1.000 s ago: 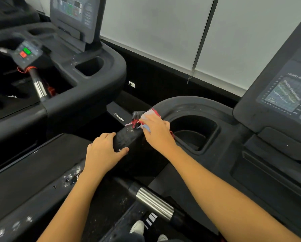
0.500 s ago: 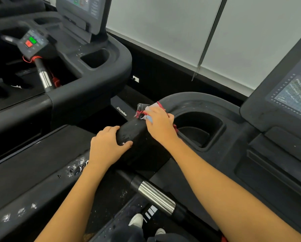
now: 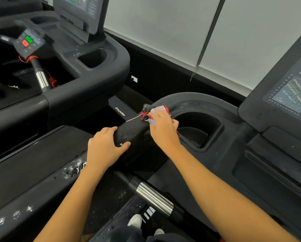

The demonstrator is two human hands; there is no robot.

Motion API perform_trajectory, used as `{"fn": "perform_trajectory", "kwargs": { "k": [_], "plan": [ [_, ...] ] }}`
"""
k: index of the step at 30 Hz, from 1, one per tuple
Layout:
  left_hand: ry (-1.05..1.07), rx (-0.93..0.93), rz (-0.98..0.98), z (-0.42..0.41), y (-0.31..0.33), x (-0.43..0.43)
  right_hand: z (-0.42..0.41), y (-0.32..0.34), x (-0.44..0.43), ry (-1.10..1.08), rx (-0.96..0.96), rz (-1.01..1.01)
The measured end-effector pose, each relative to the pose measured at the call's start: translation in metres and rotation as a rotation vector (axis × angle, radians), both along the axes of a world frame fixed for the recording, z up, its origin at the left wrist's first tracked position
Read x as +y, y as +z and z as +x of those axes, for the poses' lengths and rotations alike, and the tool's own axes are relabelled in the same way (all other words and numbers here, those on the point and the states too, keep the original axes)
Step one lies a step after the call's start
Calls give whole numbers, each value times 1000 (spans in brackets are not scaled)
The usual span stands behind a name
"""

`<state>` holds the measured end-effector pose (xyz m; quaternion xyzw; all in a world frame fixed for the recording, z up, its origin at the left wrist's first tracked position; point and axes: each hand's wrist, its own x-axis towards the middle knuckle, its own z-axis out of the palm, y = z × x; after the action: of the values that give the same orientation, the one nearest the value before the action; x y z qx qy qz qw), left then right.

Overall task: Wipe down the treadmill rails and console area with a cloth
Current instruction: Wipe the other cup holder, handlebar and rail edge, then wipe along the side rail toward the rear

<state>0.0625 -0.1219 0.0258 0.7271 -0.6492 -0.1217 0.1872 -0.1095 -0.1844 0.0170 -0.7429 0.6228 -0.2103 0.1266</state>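
A small cloth [image 3: 157, 110], pale blue and white with red edging and a loose thread, lies on the curved black rim of the treadmill console [image 3: 189, 100]. My right hand [image 3: 163, 131] presses down on it, fingers curled over the cloth, beside the cup holder [image 3: 196, 131]. My left hand [image 3: 103, 147] grips the black side rail [image 3: 134, 131] just below, thumb hooked round its near face. The console screen [image 3: 291, 91] rises at the right edge.
White residue spots [image 3: 74, 169] mark the left side panel [image 3: 33, 172]. A chrome-banded handlebar [image 3: 154, 198] runs below my arms, with my shoes [image 3: 135, 221] under it. A neighbouring treadmill console [image 3: 87, 67] with red and green buttons [image 3: 26, 41] stands at upper left.
My right hand and the cloth stay on the same stretch of curved rim with only a slight shift. The left hand keeps its grip on the rail. My head drifted slightly.
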Motion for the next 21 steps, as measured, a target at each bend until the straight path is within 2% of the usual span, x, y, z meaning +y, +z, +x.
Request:
{"fn": "perform_trajectory", "kwargs": {
  "k": [2, 7, 14, 21],
  "plan": [
    [0, 1, -3, 0, 0, 0, 8, -3, 8, -52, 39, -10],
    [-1, 3, 0, 0, 0, -1, 17, -19, 41, 25, 133, -166],
    [-7, 24, 18, 1, 2, 1, 3, 2, 18, -75, 237, -68],
    [-5, 21, 21, 0, 2, 0, -3, 7, 33, 46, 285, -43]
  ]
}}
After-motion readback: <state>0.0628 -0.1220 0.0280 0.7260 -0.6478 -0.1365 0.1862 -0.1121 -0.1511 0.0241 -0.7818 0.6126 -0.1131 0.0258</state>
